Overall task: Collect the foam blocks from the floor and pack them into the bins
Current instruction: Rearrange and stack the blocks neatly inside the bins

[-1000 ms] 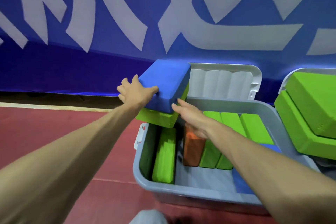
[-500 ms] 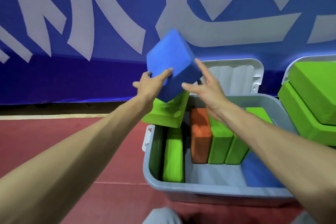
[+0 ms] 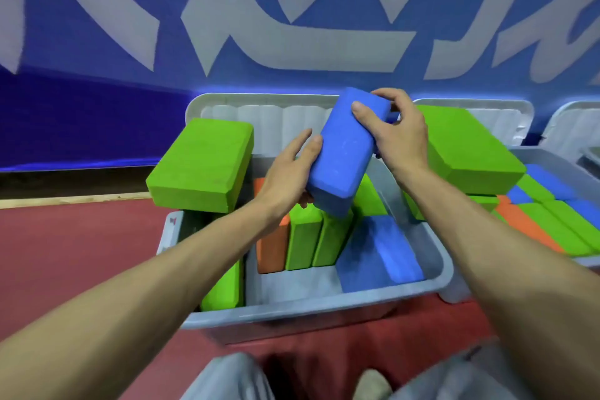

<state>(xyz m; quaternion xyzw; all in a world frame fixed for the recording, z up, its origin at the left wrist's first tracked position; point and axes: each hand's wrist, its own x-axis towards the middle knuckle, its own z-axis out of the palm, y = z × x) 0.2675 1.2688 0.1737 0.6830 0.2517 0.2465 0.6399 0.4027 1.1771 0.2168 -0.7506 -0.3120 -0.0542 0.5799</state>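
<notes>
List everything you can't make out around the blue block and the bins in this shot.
Head view: the left hand's fingers, hidden behind the blue block it holds with the right hand.
Head view: the near bin's left side, covered by the left forearm; block count there unclear.
Head view: the second bin, cut off by the right edge.
Head view: the wall lettering, cropped at the top and blurred.

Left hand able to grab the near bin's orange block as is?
Probably not yet: the left hand and right hand both hold the raised blue block. The orange block stands just below the left wrist, so it looks reachable once that hand lets go.
</notes>
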